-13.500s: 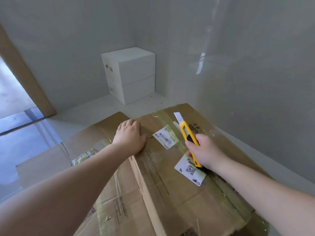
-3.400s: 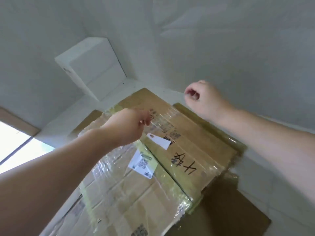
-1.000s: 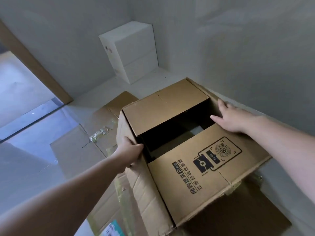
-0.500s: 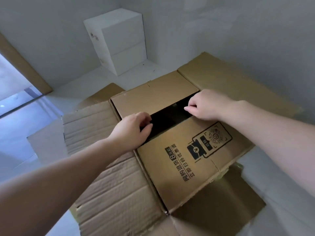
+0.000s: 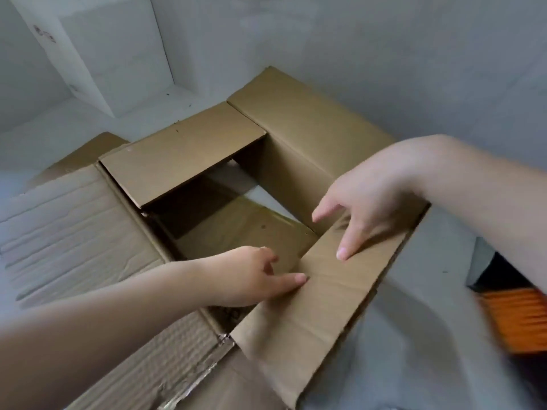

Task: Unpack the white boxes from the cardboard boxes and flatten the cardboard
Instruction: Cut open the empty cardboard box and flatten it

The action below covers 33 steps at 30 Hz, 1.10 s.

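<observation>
A brown cardboard box (image 5: 307,122) stands on the floor with its flaps spread wide and a dark hollow in the middle. Through the hollow I see the floor and a cardboard sheet, with no white box inside. My left hand (image 5: 251,276) rests at the edge of the near flap (image 5: 313,303), thumb straight along it. My right hand (image 5: 364,202) hovers over the same flap, fingers spread, one fingertip touching the cardboard. White boxes (image 5: 97,45) are stacked in the far left corner.
Flattened cardboard (image 5: 74,241) lies on the floor at the left, under and beside the box. Grey walls close in behind and to the right. An orange and black object (image 5: 515,315) shows at the right edge.
The printed near flap has been folded outward, so the box opening is wider. Both hands moved from the gap between the inner flaps to the near flap. The camera has come closer.
</observation>
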Available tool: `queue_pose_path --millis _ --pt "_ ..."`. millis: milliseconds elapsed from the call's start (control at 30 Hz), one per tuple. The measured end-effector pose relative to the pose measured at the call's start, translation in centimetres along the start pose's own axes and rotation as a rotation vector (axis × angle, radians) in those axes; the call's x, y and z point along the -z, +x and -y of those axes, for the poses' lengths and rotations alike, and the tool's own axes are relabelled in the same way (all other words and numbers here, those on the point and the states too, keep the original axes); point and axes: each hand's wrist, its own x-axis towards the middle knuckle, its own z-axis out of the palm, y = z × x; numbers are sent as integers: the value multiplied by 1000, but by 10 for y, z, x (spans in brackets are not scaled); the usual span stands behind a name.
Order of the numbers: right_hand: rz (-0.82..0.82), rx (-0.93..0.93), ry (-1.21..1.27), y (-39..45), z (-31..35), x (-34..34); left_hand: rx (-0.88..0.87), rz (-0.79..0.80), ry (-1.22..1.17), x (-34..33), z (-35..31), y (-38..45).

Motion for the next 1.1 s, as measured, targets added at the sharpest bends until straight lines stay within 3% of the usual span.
queue_pose_path --millis 133,300,367,467,567,733,867,933,1100 --pt "46 76 -20 42 10 -44 20 48 16 -30 -1 20" --pt "-253 258 -155 81 23 -75 -19 -111 162 -51 -4 29" --pt "-265 292 -154 82 22 -72 -13 -90 124 -47 -4 30" --pt "-190 254 11 79 17 -58 53 -98 4 -24 4 33" --pt "-225 205 135 88 12 -45 116 -202 118 9 33 39" --pt "-343 126 133 108 14 -13 316 -251 244 58 92 42" --pt "-426 88 70 123 16 7 338 -314 324 76 115 36" --pt "-472 78 34 126 21 16 313 -422 348 82 117 29" --pt "-622 35 -59 134 28 43 177 -908 445 125 131 9"
